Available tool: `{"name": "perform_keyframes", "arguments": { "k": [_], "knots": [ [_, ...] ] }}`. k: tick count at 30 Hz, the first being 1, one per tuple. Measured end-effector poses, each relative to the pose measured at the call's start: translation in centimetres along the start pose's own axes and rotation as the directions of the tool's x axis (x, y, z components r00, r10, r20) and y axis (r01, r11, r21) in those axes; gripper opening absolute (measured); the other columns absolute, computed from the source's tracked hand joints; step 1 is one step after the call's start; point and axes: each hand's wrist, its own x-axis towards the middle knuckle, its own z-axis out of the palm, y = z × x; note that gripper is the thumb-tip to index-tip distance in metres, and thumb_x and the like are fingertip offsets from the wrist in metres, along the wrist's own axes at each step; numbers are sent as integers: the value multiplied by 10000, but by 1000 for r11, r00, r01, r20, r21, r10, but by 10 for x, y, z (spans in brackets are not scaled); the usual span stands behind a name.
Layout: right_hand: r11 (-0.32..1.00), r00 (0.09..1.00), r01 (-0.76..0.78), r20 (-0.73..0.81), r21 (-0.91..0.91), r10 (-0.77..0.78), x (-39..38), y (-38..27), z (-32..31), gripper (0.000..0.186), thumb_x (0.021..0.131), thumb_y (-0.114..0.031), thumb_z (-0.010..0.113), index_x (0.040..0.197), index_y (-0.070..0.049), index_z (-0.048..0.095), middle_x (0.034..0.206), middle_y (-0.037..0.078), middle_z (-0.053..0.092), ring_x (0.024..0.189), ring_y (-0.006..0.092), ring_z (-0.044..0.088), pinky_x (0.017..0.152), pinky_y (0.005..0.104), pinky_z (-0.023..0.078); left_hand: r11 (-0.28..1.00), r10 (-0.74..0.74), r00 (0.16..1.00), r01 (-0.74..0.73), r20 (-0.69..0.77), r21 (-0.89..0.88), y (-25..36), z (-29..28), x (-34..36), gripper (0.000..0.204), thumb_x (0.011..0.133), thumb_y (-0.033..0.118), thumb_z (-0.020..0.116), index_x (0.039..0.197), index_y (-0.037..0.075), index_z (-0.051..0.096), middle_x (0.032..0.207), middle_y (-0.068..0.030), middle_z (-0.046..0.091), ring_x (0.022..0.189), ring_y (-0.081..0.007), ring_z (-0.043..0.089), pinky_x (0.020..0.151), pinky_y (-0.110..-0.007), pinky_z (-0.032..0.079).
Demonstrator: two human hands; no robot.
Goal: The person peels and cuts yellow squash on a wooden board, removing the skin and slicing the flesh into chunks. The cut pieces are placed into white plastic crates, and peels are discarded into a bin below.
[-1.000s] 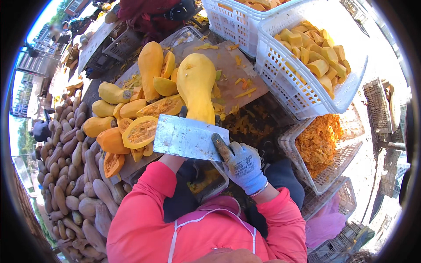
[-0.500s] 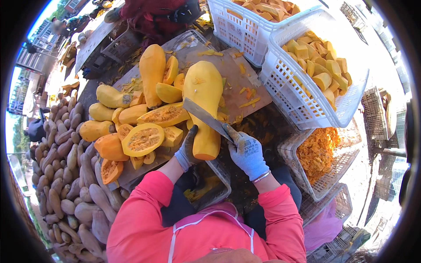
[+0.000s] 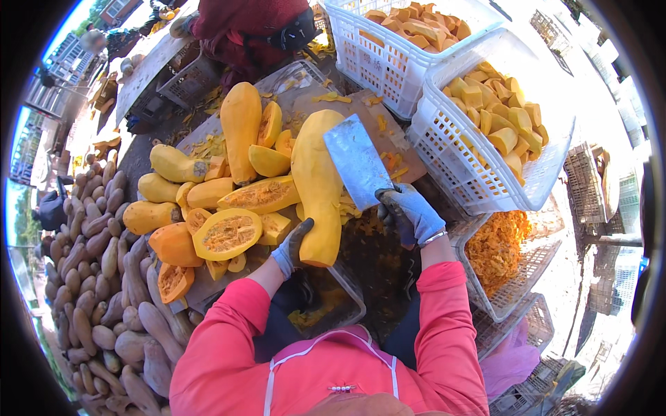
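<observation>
A long peeled squash [image 3: 317,187] lies with its narrow end toward me on the cutting board [image 3: 409,149]. My left hand [image 3: 294,248], in a glove with dark fingers, grips the left side of its near end. In my right hand [image 3: 411,215], also gloved, is the handle of a cleaver [image 3: 359,163]. Its broad blade faces up, over the right edge of the squash. Whether the blade touches the squash I cannot tell. Beside the squash on the left lie a halved squash [image 3: 227,234] showing its seeds and a whole peeled squash [image 3: 241,132].
A white crate [image 3: 479,166] of squash chunks stands at right, another white crate [image 3: 374,59] behind it. Below is a crate [image 3: 496,305] with shredded orange pulp [image 3: 496,253]. Unpeeled squashes [image 3: 104,291] are heaped at left. A person in dark red [image 3: 243,35] is at the far side.
The cleaver has swung from lying narrow across the squash to showing its broad face, further right. My right hand has moved right. The squash's near end has shifted slightly toward me.
</observation>
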Motion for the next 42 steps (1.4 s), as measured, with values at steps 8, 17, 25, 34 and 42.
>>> {"name": "perform_keyframes", "arguments": {
  "k": [8,17,25,34,42],
  "knots": [
    [761,834,188,-309,-621,-458,-1,52,-16,282,924,-216,555,1085,-4,649,824,159,673,746,267,634,695,396,514,988,-71,995,80,72,-136,3,13,-4,714,861,385,750,1430,58,466,1351,-164,598,1232,-352,578,1095,-526,420],
    [992,991,122,54,-37,-120,-13,-4,39,201,959,-210,562,1043,-35,615,697,43,619,536,136,573,486,282,467,997,-65,998,64,-23,-53,0,7,0,693,839,306,790,1414,65,486,1344,-162,603,1230,-341,583,1093,-522,426],
    [952,892,39,-419,-303,-170,-10,31,-14,291,945,-212,495,1048,30,619,754,153,660,654,245,664,623,391,531,999,-52,998,52,37,12,9,-7,-1,798,821,474,752,1439,68,452,1322,-195,598,1180,-409,594,1031,-604,452],
    [685,836,109,-307,-720,-456,1,50,-16,285,936,-237,527,1071,-17,647,843,241,675,765,399,660,709,450,527,948,-53,885,190,463,-254,9,44,-1,1142,745,743,682,1574,118,208,1165,-176,573,997,-358,583,870,-458,513],
    [632,810,200,-236,-749,-537,-27,32,-1,310,932,-253,545,1122,-38,660,954,261,683,918,435,658,812,517,519,989,48,966,-10,253,-150,32,35,24,996,840,718,581,1550,89,276,1306,-216,576,1079,-405,609,925,-516,504]
  ]
}}
